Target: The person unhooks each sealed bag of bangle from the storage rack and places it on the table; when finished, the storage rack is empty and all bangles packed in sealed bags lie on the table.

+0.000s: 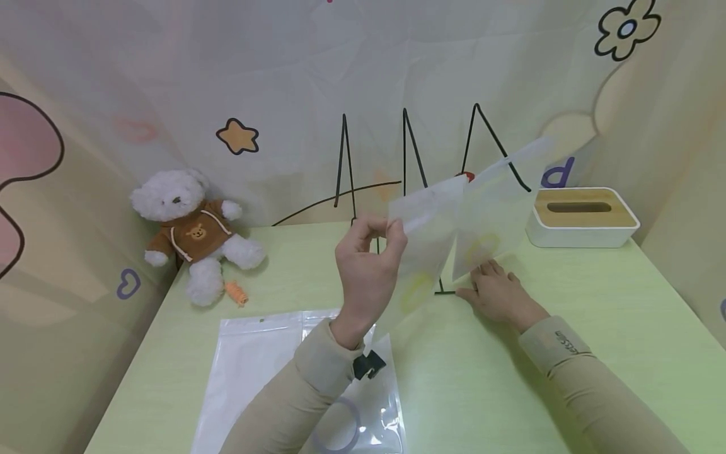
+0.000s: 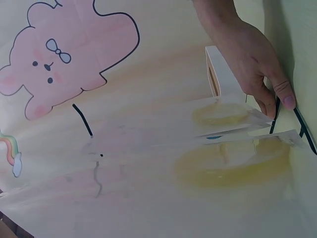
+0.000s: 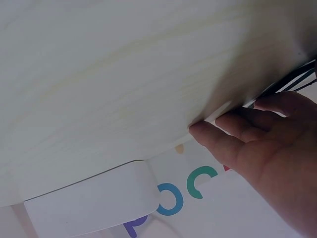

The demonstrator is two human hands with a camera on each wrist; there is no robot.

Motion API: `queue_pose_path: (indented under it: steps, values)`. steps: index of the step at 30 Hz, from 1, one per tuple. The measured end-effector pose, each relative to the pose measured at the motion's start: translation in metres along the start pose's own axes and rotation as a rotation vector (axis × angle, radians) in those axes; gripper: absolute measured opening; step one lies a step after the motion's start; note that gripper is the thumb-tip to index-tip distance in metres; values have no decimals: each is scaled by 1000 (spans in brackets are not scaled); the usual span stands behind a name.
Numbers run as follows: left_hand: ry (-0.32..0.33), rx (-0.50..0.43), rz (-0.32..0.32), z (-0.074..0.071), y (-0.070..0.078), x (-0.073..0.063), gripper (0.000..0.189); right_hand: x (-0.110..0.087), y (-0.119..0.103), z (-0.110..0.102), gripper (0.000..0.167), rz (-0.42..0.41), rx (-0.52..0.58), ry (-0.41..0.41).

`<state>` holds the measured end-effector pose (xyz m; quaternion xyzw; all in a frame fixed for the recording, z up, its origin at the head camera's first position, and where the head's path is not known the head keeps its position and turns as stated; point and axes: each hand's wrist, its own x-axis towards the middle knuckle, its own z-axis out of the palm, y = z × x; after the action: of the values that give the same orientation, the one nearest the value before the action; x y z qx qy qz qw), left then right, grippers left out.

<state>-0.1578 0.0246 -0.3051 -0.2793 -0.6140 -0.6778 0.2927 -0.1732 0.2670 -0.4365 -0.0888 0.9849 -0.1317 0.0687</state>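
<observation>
My left hand (image 1: 371,268) is raised over the table, thumb and fingertips pinching the left edge of a translucent plastic sheet (image 1: 425,217) with a yellow ring mark. A second sheet (image 1: 499,202) of the same look slants beside it on the right. Both overlap a black wire rack (image 1: 445,292) with three pointed loops, hiding much of its lower part. Down at the tabletop, my right hand (image 1: 505,296) grips the rack's foot; in the left wrist view, the wire (image 2: 299,121) runs by its thumb and fingers. A bit of red shows behind the sheets.
A clear-and-white zip bag (image 1: 255,359) lies at the front left, partly under my left arm. The white teddy bear (image 1: 198,233) in a brown hoodie sits back left beside a small orange piece (image 1: 236,293). Back right stands a tissue box (image 1: 584,230). A printed curtain (image 1: 283,63) hangs behind.
</observation>
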Motion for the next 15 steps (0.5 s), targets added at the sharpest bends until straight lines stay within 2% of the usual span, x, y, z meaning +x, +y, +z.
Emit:
queue_pose_path:
  steps: [10, 15]
  values:
    - [-2, -26, 36, -1, 5, -3, 9, 2, 3, 3, 65, 11, 43, 4]
    - [-16, -11, 9, -1, 9, -7, 10, 2, 2, 0, 66, 25, 58, -20]
